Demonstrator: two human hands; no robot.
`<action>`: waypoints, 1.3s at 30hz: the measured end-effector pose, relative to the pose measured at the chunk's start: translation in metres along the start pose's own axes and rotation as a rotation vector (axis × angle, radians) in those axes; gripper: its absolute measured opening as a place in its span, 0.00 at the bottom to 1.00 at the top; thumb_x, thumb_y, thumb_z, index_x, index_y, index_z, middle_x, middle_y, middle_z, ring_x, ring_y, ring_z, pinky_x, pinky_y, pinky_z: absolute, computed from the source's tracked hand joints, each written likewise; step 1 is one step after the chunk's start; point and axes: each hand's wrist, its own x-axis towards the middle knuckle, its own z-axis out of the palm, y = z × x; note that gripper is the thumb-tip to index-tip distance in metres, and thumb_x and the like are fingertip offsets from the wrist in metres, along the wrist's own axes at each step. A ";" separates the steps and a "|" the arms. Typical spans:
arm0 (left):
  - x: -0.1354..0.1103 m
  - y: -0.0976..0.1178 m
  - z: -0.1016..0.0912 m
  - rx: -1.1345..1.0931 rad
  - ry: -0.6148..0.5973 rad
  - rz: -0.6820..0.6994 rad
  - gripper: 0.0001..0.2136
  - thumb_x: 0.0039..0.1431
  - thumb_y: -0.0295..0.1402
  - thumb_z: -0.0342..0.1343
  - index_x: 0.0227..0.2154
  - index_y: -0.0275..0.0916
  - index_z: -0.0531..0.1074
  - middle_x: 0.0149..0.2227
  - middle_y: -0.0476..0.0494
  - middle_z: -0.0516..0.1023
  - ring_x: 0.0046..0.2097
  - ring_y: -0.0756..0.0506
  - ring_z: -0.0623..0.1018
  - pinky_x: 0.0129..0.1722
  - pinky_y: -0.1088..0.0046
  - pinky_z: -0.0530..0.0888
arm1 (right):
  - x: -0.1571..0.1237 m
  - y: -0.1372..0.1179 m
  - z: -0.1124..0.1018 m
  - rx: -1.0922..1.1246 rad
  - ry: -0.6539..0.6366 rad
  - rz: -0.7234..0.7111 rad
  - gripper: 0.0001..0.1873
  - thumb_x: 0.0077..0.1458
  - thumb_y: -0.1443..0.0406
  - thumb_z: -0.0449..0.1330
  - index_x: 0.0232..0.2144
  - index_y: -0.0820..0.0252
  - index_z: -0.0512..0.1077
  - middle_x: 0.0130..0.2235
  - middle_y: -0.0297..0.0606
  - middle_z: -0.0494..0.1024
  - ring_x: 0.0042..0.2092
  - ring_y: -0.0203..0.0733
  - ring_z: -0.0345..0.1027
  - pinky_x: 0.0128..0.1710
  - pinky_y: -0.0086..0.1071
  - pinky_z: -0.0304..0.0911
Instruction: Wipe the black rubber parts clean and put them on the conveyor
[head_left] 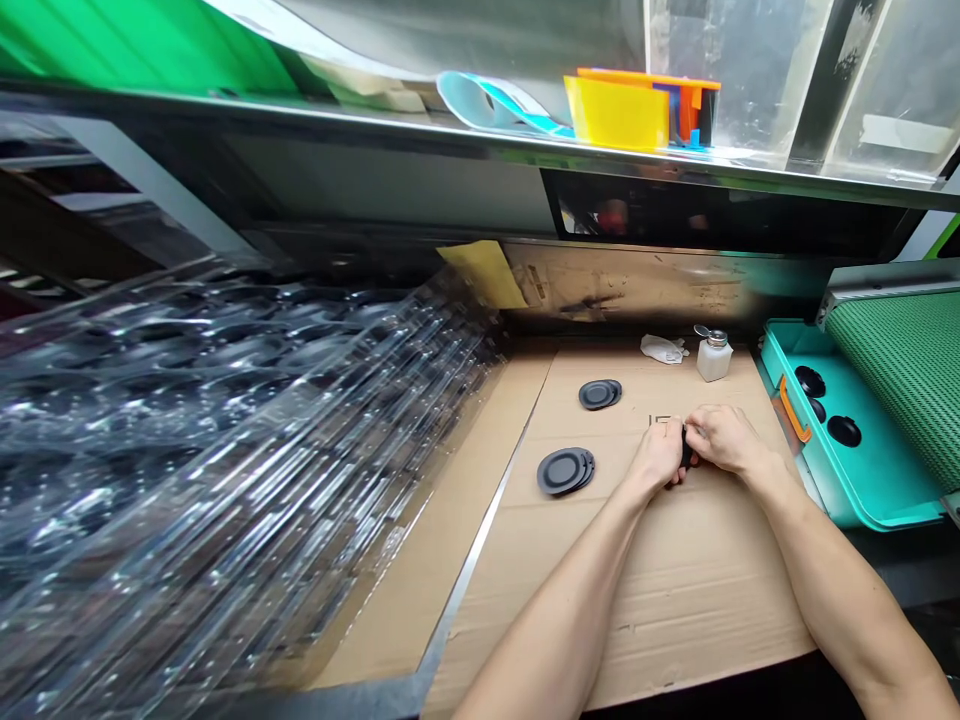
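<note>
Both hands meet over the cardboard sheet [645, 570], closed around one small black part [685, 450]. My left hand [661, 450] grips its left side, and my right hand [721, 437] pinches it from the right. Fingers cover most of the part, so its full shape is hidden. Left of the hands lie two small overlapping groups of flat, dark, round plastic pieces: a nearer group [562, 471] and a farther group [598, 394]. Beyond the hands stand a white pump bottle [713, 357] with its metal lid flipped up and a crumpled white tissue [663, 348].
Stacked clear plastic trays [247, 450] fill the left side. At right, a teal bin [885, 480] with an orange handle holds several black round parts [844, 431], beside a green conveyor belt [907, 345]. A shelf overhead carries a yellow bin [619, 112] and a curled blue sheet [487, 103].
</note>
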 end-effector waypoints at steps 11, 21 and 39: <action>0.001 -0.008 0.002 0.003 -0.007 0.068 0.30 0.68 0.49 0.35 0.22 0.34 0.72 0.16 0.44 0.71 0.14 0.52 0.68 0.14 0.79 0.61 | -0.001 0.001 -0.001 -0.017 -0.022 0.007 0.14 0.60 0.67 0.54 0.27 0.56 0.77 0.31 0.35 0.83 0.35 0.38 0.73 0.35 0.28 0.55; 0.002 -0.012 0.002 -0.016 0.023 0.038 0.30 0.68 0.49 0.35 0.21 0.35 0.71 0.14 0.45 0.69 0.13 0.50 0.68 0.13 0.78 0.61 | 0.000 -0.002 0.000 -0.052 -0.023 0.088 0.14 0.59 0.64 0.55 0.26 0.55 0.78 0.28 0.38 0.82 0.33 0.42 0.74 0.32 0.30 0.54; 0.007 0.004 -0.028 -1.037 -0.137 -0.291 0.23 0.70 0.38 0.35 0.43 0.28 0.72 0.37 0.29 0.80 0.25 0.50 0.75 0.20 0.78 0.73 | -0.008 0.037 0.014 0.116 0.340 0.332 0.17 0.64 0.61 0.52 0.43 0.55 0.80 0.44 0.39 0.83 0.46 0.43 0.75 0.45 0.29 0.62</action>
